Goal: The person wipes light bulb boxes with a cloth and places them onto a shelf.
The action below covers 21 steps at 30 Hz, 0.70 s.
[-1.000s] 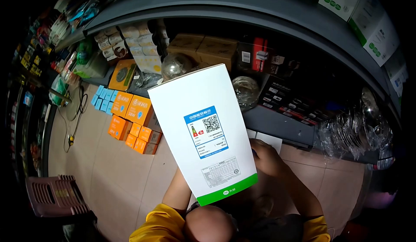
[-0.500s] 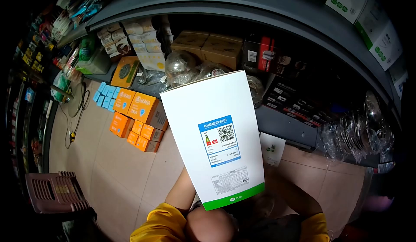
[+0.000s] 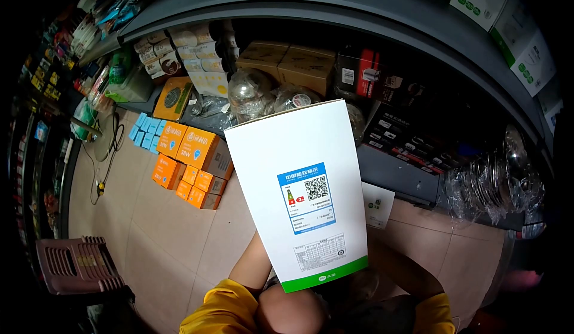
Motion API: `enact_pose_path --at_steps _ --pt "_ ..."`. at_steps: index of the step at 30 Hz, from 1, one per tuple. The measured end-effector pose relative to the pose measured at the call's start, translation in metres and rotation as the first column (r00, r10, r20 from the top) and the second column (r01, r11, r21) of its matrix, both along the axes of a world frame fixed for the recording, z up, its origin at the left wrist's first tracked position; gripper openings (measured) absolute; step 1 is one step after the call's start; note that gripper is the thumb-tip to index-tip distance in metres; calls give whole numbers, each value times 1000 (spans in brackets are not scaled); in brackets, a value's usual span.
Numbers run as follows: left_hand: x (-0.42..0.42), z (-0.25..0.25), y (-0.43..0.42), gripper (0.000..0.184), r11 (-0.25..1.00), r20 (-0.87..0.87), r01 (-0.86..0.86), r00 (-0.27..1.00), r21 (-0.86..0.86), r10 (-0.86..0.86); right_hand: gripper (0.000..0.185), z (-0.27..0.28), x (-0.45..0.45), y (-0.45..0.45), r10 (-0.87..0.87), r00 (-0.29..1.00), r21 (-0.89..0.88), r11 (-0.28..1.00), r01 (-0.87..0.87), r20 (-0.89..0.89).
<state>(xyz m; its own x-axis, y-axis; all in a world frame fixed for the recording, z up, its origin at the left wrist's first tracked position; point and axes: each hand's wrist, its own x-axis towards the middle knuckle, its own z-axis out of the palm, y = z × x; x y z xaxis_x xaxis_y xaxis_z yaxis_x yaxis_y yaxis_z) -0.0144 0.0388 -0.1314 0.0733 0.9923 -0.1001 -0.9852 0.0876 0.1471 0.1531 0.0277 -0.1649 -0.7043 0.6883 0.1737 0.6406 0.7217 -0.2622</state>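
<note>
A tall white box (image 3: 263, 160) with a green bottom band stands upright in front of me, its blue-and-white label and a small printed table facing the camera. My left forearm comes up from a yellow sleeve and passes behind the box's lower left side; the left hand is hidden there. On the other side my right forearm runs up behind the lower right of the box, and the right hand is out of sight too. A white sheet or flat box (image 3: 378, 205) with small green marks shows just right of the tall box.
Orange boxes (image 3: 197, 147) and small blue boxes (image 3: 142, 139) sit on the floor at left. Behind are a grey shelf (image 3: 382, 162) with cardboard boxes (image 3: 305, 68), plastic-wrapped metal ware (image 3: 248, 92) and dark boxes (image 3: 388, 127). A brown plastic stool (image 3: 78, 265) is at lower left.
The tall box has shifted right and slightly down in the view. My right hand, partly visible beside the box a second ago, is now hidden behind it.
</note>
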Motion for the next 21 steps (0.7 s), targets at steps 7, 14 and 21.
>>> enact_pose_path --at_steps 7,14,21 --pt "1 0 -1 78 1000 1 10 1000 1 -10 55 -1 0 0 15 1000 -31 999 -15 5" --pt "0 -2 -4 78 1000 -11 15 1000 2 -15 56 1 1 0 2 999 20 1000 -3 45" --pt "-2 -1 -4 77 1000 -26 14 1000 16 -13 52 28 2 2 46 998 84 996 -42 -53"
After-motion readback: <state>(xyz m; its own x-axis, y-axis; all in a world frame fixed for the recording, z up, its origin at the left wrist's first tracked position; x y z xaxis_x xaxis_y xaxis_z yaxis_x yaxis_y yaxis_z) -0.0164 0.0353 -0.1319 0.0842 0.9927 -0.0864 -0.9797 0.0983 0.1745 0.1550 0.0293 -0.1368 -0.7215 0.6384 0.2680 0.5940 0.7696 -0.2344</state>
